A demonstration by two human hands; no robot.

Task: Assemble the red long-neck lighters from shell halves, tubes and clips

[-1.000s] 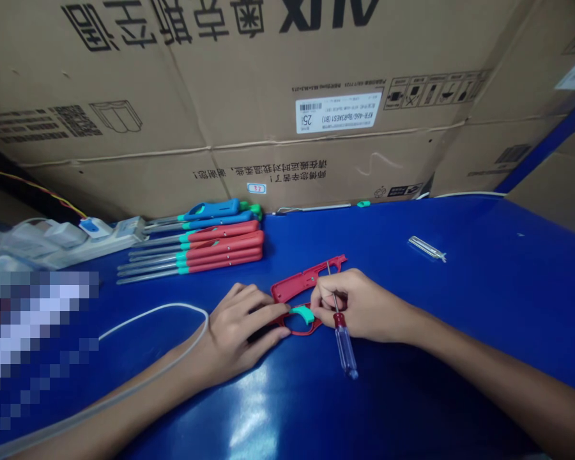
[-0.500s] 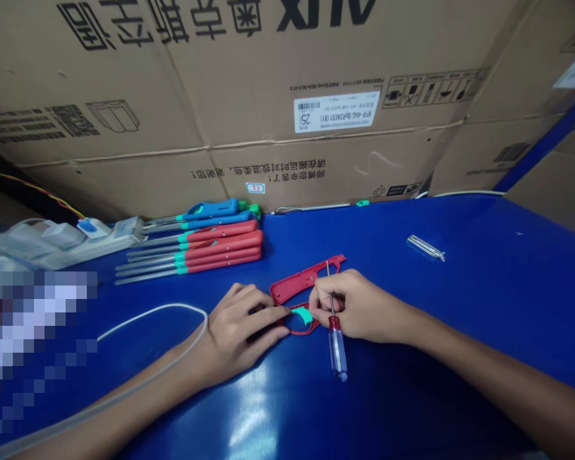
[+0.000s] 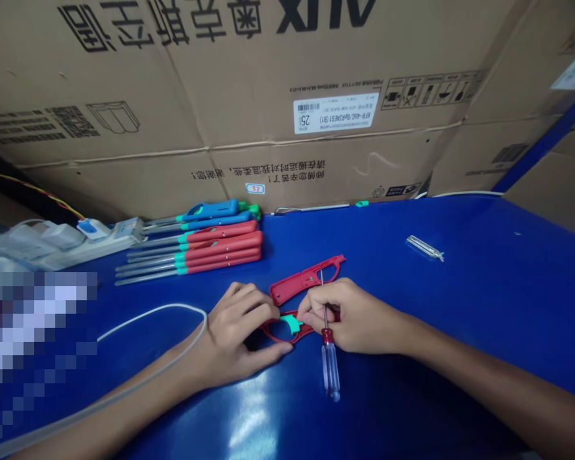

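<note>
1. The left hand (image 3: pixel 234 335) lies palm down on the table, with the forearm running off to the lower left. Its fingers curl forward over the red frame (image 3: pixel 303 282), and the thumb stretches along the frame's lower edge. The grip is narrow and holds the frame's loop end, though the fingers hide part of that loop.

2. The right hand (image 3: pixel 349 317) comes in from the lower right, with the forearm low across the table and the wrist turned so the fingers point left. Its thumb and fingers pinch the shaft of a screwdriver (image 3: pixel 330 369) in a narrow grip. The clear handle with its red collar hangs below the hand, toward the person, and the thin tip stands up past the fingers, over the frame.

3. The frame lies flat on the blue table (image 3: pixel 483 306), between the two hands and just in front of the person. A green clip (image 3: pixel 291 322) sits on its loop, with the left fingers and right fingertips close on either side. The hands hide whether the frame's upper arm and loop are joined.

4. Beyond the hands, red-handled rods (image 3: pixel 220 252) and blue-handled rods (image 3: pixel 215 218) lie side by side. A power strip (image 3: pixel 71 246) is left of them, a white cable (image 3: pixel 144 316) curves beside the left forearm, and a cardboard box (image 3: pixel 268 83) stands along the table's far edge.
</note>
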